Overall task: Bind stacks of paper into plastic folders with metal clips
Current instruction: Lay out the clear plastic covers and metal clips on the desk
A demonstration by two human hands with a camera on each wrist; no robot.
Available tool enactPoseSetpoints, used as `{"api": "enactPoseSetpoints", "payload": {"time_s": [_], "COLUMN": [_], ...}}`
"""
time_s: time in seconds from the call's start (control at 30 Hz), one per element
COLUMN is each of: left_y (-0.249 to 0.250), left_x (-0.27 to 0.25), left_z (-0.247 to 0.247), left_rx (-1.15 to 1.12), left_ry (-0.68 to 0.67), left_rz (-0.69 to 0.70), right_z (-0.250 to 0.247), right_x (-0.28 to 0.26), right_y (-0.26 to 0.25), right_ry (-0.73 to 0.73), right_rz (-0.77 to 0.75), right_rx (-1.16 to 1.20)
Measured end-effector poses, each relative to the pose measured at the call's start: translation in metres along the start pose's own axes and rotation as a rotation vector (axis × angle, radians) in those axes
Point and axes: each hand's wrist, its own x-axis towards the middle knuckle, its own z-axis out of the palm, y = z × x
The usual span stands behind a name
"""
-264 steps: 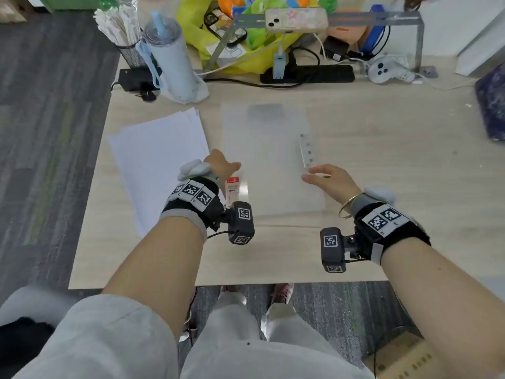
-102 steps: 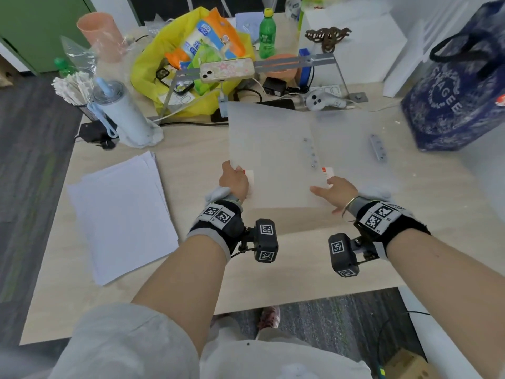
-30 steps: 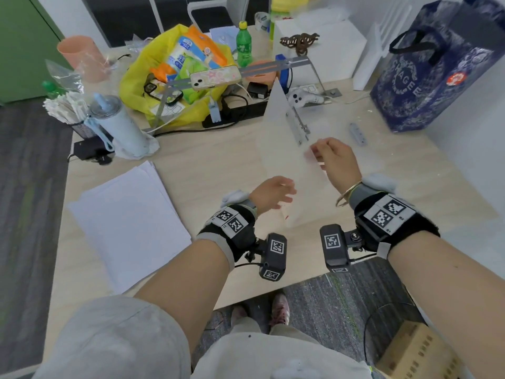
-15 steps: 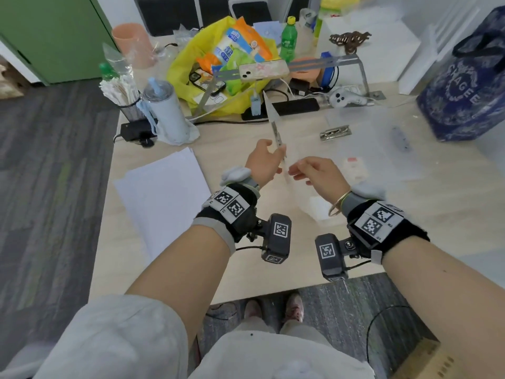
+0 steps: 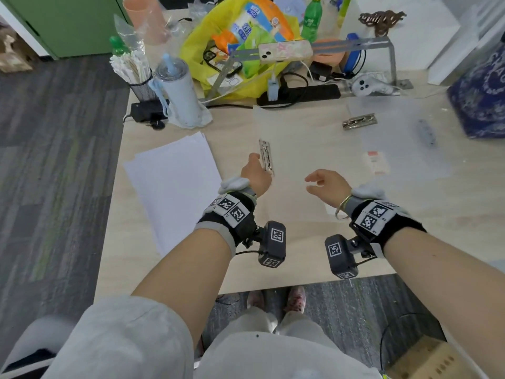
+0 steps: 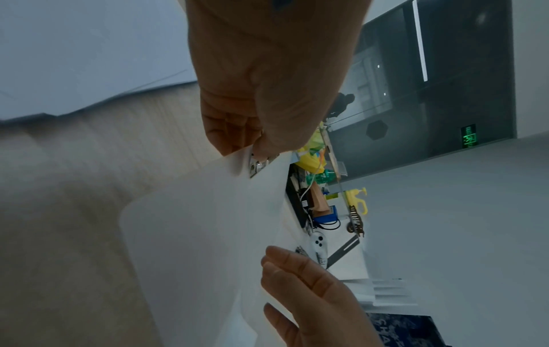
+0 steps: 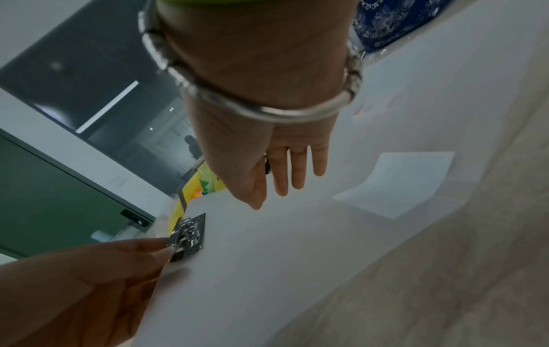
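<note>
A translucent plastic folder (image 5: 306, 165) lies flat on the middle of the wooden table (image 5: 175, 269). Its metal clip (image 5: 266, 157) runs along its left edge. My left hand (image 5: 263, 170) pinches that edge at the clip (image 7: 190, 234), and the left wrist view shows the fingers (image 6: 231, 131) curled on the clip (image 6: 257, 164). My right hand (image 5: 314, 183) hovers over the folder's near right part with straight fingers (image 7: 285, 178), holding nothing. A stack of white paper (image 5: 175, 184) lies to the left.
A second translucent folder (image 5: 404, 143) with its own metal clip (image 5: 360, 122) lies at the right. Behind stand a pale tumbler (image 5: 180, 97), a power strip (image 5: 300, 94), a yellow bag (image 5: 246, 50) and a white controller (image 5: 369, 87). A blue bag (image 5: 481, 97) sits far right.
The folder stood on edge between both hands half a second ago; now it lies flat. My right hand has let go and drawn back; my left hand keeps hold at the clip.
</note>
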Motion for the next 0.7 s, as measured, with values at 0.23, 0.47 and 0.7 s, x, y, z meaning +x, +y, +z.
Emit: {"api": "enactPoseSetpoints", "payload": {"time_s": [0.23,0.47,0.7], "left_y": [-0.018,-0.031,-0.062], "left_x": [0.017,0.028,0.027], "left_z": [0.004,-0.008,-0.013], "left_rx": [0.182,0.376,0.408], "left_ry": [-0.101,0.037,0.124], "left_rz": [-0.044,-0.094,-0.216], "right_z": [0.000,0.001,0.007], "right_x": [0.019,0.031,0.040], "right_y": [0.027,0.047,0.070], "right_ry": [-0.078,-0.109,-0.184], "right_rz": [0.069,0.143,0.121], "right_rx": [-0.213,-0.379,-0.559]}}
